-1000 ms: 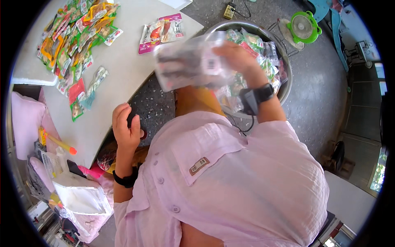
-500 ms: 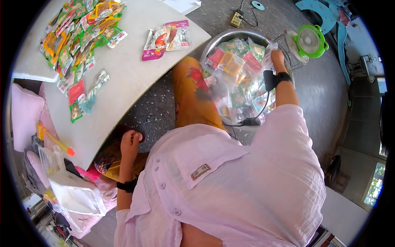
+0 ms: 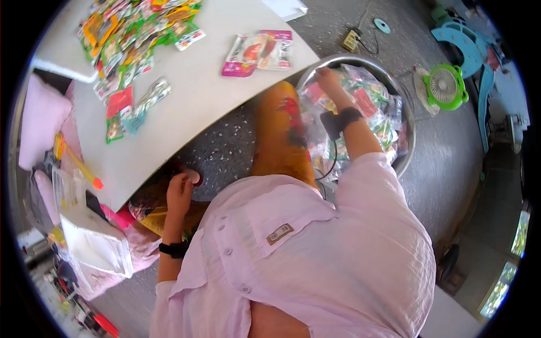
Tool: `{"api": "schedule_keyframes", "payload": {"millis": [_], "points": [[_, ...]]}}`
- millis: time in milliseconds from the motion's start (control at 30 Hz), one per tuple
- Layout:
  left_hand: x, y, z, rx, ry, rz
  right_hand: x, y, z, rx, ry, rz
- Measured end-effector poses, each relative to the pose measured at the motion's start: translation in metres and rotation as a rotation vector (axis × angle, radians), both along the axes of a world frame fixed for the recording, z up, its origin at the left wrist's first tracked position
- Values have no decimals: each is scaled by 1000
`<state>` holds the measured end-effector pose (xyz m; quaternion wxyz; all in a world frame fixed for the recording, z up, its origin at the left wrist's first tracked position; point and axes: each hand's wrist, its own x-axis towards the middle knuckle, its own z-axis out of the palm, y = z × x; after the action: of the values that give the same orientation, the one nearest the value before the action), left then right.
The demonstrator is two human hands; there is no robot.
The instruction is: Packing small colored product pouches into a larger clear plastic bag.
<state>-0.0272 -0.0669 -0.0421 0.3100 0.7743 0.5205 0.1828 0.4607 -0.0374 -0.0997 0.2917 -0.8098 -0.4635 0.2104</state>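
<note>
My right hand (image 3: 329,80) is over the left side of a metal basin (image 3: 407,143), next to the table's edge. Motion smears its fingers, so whether it grips anything does not show. Under it lie many small sealed food packets (image 3: 366,101) in red, green and clear film. By my left thigh, below the table, hangs my left hand (image 3: 179,194), fingers curled in, with no object visible in it. On the white table (image 3: 197,107) lie a heap of colourful food packets (image 3: 132,42), two purple-and-white pouches (image 3: 258,53) and a few packets apart from the heap (image 3: 121,107).
A green fan (image 3: 445,87) stands on the floor right of the basin, near a blue plastic frame (image 3: 465,48). A power strip (image 3: 350,40) with cords lies beyond the basin. At the lower left are a white foam box (image 3: 98,239) and a yellow-orange stick (image 3: 81,166).
My right hand has moved from the basin's far right rim to its left side. Clear plastic that spread over the packets is now mostly out of sight. The view has shifted; my left hand stays put.
</note>
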Motion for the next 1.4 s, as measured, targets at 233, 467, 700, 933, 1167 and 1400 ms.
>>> {"api": "schedule_keyframes", "payload": {"millis": [233, 467, 700, 933, 1167, 1400], "points": [[-38, -1, 23, 340, -37, 266, -54, -8, 33, 381, -53, 41], [-120, 1, 45, 658, 165, 547, -129, -51, 41, 483, -72, 239], [-272, -16, 47, 784, 640, 1017, -141, -44, 41, 492, -377, 359], [-331, -25, 29, 42, 669, 986, -140, -43, 42, 493, -436, 381], [-310, -29, 66, 150, 748, 1055, -132, -41, 42, 514, -338, 379], [-251, -27, 116, 356, 325, 1055, -168, -29, 92, 539, 32, 333]]}}
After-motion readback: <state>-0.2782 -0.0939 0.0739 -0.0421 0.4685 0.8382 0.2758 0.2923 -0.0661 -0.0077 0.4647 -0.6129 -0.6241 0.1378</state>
